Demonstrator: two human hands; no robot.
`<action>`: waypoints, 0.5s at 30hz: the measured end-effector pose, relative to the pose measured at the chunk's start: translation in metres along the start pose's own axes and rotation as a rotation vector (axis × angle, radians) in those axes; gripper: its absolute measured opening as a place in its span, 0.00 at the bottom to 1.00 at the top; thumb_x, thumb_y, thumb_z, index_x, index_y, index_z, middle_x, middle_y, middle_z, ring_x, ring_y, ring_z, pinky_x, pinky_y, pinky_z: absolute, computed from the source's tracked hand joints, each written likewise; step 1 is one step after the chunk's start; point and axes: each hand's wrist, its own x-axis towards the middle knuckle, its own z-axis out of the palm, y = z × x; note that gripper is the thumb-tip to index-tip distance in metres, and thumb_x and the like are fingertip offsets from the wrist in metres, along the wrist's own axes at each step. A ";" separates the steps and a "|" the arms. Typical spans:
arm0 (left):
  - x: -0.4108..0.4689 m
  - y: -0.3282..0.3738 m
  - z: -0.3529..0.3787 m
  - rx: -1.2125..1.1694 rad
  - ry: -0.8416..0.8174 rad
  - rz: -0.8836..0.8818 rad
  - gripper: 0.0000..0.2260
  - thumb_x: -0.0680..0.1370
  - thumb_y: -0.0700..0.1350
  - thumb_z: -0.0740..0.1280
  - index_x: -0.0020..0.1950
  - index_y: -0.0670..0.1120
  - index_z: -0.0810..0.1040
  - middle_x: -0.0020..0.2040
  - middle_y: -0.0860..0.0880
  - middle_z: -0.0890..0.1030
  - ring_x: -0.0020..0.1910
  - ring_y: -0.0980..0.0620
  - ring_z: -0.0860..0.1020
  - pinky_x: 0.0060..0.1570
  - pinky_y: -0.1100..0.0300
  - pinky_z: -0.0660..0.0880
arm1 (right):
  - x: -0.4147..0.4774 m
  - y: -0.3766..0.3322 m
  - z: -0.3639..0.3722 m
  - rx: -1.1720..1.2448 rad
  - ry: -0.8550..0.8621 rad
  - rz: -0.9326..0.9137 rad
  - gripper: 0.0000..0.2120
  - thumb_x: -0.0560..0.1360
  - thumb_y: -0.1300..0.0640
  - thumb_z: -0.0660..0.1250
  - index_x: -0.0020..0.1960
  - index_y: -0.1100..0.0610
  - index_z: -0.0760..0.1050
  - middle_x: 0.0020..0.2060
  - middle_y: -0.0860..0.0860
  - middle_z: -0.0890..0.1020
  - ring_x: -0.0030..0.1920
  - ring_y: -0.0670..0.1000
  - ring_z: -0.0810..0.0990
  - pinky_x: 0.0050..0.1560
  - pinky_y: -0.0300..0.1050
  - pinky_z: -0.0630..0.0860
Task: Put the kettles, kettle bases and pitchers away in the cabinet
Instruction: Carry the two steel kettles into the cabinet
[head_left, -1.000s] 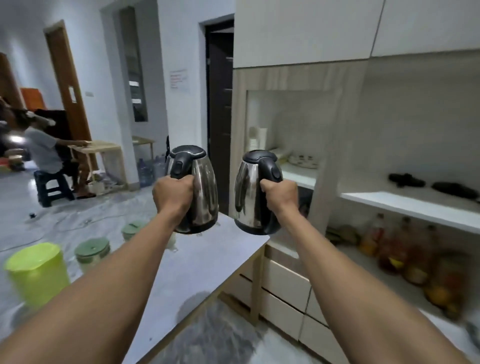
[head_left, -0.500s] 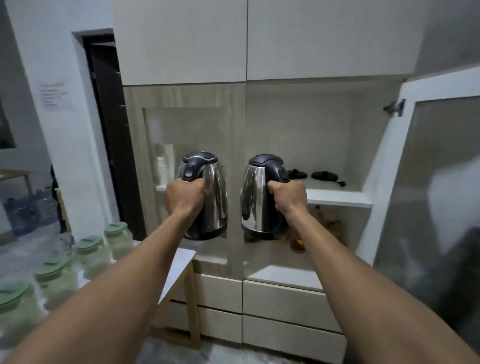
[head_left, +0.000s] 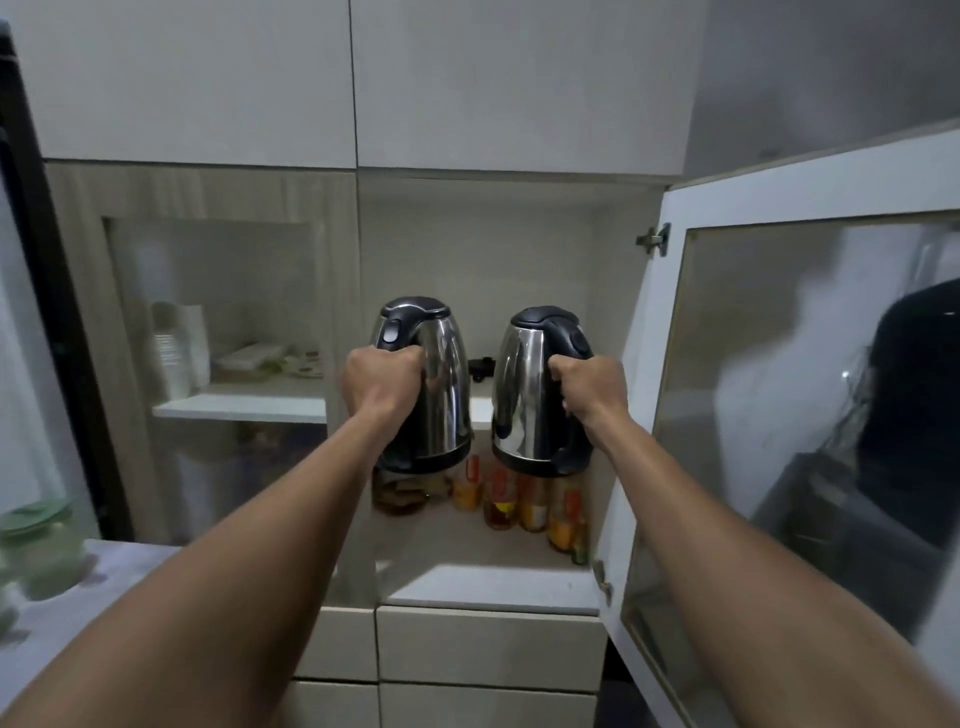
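Note:
I hold two steel kettles with black lids and handles in front of the open cabinet (head_left: 488, 260). My left hand (head_left: 382, 387) grips the handle of the left kettle (head_left: 441, 384). My right hand (head_left: 592, 387) grips the handle of the right kettle (head_left: 524, 389). Both kettles hang upright in the air, level with the cabinet's white middle shelf (head_left: 480, 410). A black kettle base (head_left: 480, 366) shows on that shelf between the two kettles, mostly hidden. Green-lidded pitchers (head_left: 34, 540) stand blurred on the table at the far left.
The glass cabinet door (head_left: 810, 415) stands open on the right, close to my right arm. Several bottles (head_left: 524, 504) and a jar (head_left: 400, 496) sit on the lower shelf under the kettles. A shut glass door (head_left: 223, 364) covers the left compartment. Drawers (head_left: 488, 644) lie below.
My view has swung right and closer to the cabinet, from the room and table to facing the open compartment. Both kettles stay gripped and have moved nearer to the middle shelf.

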 end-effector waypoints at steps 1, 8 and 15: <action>0.003 0.001 0.010 -0.005 -0.005 -0.001 0.11 0.69 0.47 0.69 0.34 0.39 0.80 0.30 0.46 0.79 0.30 0.49 0.75 0.29 0.60 0.69 | 0.008 0.002 -0.004 0.001 0.003 0.001 0.09 0.61 0.53 0.70 0.26 0.55 0.74 0.22 0.51 0.75 0.27 0.56 0.73 0.31 0.49 0.70; 0.043 -0.004 0.080 -0.021 -0.025 -0.005 0.10 0.67 0.47 0.69 0.29 0.43 0.76 0.27 0.47 0.76 0.28 0.48 0.74 0.29 0.59 0.69 | 0.080 0.027 -0.003 0.002 0.039 0.016 0.08 0.62 0.53 0.69 0.28 0.55 0.74 0.23 0.52 0.75 0.27 0.55 0.74 0.32 0.49 0.71; 0.111 -0.024 0.144 0.006 -0.005 -0.008 0.10 0.67 0.47 0.68 0.28 0.43 0.74 0.27 0.47 0.74 0.28 0.46 0.73 0.31 0.59 0.67 | 0.155 0.060 0.022 0.005 0.083 -0.029 0.11 0.66 0.52 0.71 0.30 0.58 0.77 0.25 0.54 0.76 0.27 0.55 0.75 0.30 0.47 0.72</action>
